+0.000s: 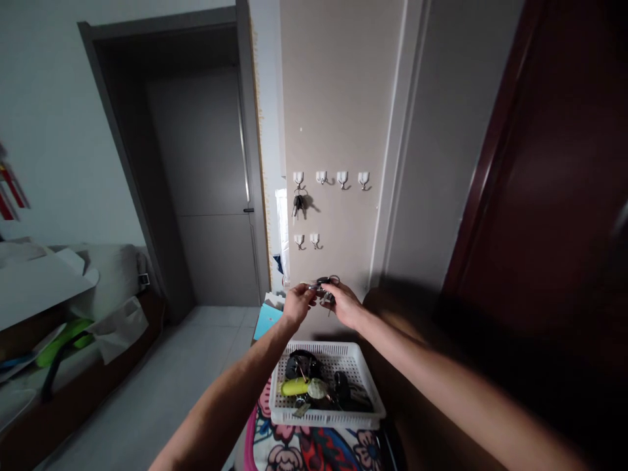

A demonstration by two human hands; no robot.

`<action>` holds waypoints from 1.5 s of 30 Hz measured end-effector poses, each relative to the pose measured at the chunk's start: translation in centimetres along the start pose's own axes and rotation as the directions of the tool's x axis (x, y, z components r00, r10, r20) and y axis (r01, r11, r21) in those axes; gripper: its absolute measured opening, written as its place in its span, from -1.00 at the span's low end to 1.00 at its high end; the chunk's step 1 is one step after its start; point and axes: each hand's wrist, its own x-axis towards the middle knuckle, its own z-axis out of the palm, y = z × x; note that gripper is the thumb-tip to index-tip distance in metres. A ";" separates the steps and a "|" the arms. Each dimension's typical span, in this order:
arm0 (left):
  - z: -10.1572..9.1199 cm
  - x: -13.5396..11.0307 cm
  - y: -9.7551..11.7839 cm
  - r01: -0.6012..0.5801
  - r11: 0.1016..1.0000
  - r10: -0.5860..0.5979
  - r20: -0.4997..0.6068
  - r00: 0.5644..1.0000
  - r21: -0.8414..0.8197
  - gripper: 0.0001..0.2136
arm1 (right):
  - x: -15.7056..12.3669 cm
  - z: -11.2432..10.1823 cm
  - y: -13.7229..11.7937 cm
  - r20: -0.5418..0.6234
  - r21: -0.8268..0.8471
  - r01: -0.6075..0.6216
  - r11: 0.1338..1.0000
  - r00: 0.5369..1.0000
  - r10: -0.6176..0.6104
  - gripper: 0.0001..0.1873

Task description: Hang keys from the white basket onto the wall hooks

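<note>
Metal keys [326,298] are pinched by the left hand [299,305] and right hand [345,305], seemingly for steadiness, beyond the white basket's [326,418] far edge.

We see dim room, beige panel [338,85] brightest, dark red door [554,196] sunk in gloom. Hanging keys [298,205] throw shadow rightward. Held key bunch [324,280] looks soft; right forearm [471,386] blurs; left door frame [116,134] leans, lens-stretched.

I saw a flowery cover [294,456] with a pink edge [250,432], and directly on it sat a white plastic basket [326,419]. Inside lay a yellow thing [294,387] among dark objects [342,386], too dim to make out.
</note>
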 end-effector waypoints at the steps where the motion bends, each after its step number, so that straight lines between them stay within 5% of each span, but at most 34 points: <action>1: -0.3 0.2 0.4 -0.024 0.999 0.025 -0.031 0.999 0.039 -0.82 | 0.1 -0.1 -0.1 0.011 -0.013 0.021 1.000 1.000 -0.020 -0.77; 6: -2.6 1.2 3.5 -0.208 0.905 0.236 -0.030 0.971 0.371 -0.81 | 0.6 -0.7 -0.4 0.010 -0.109 -0.003 0.994 1.000 0.004 -0.71; 10: -2.7 1.5 5.6 -0.259 0.753 0.303 0.031 0.953 0.604 -0.82 | 0.3 -0.8 -0.9 -0.130 -0.351 0.021 0.936 0.989 -0.071 -0.65; 15: -1.5 1.5 6.1 -0.269 0.624 0.303 0.091 0.949 0.734 -0.81 | -1.0 0.6 -1.3 0.246 -0.447 0.336 0.829 0.937 -0.247 -0.78; 21: -1.5 2.6 6.3 -0.242 0.689 0.293 0.043 0.955 0.683 -0.83 | -0.5 1.0 -1.6 0.198 -0.328 0.374 0.867 0.925 -0.324 -0.77; 27: -1.3 4.1 8.8 -0.189 0.766 0.302 -0.084 0.950 0.615 -0.86 | 1.9 1.7 -3.8 0.186 -0.242 0.425 0.873 0.903 -0.388 -0.77; 31: -2.0 4.7 9.8 -0.323 0.887 0.353 -0.034 0.935 0.329 -0.77 | 5.1 2.2 -7.6 0.048 -0.200 0.443 0.874 0.896 -0.442 -0.79; 34: -2.7 4.7 8.7 -0.330 0.925 0.334 0.009 0.943 0.189 -0.77 | 8.2 2.3 -11.7 -0.083 -0.189 0.469 0.863 0.868 -0.490 -0.84; 39: -3.5 4.4 5.2 -0.209 0.954 0.201 0.055 0.978 0.216 -0.81 | 11.8 2.5 -16.9 -0.219 -0.231 0.443 0.866 0.844 -0.490 -0.82; 45: -3.8 4.3 3.4 -0.207 0.950 0.191 0.089 0.978 0.235 -0.81 | 13.7 2.4 -16.5 -0.176 -0.554 0.233 0.799 0.906 -0.386 -0.78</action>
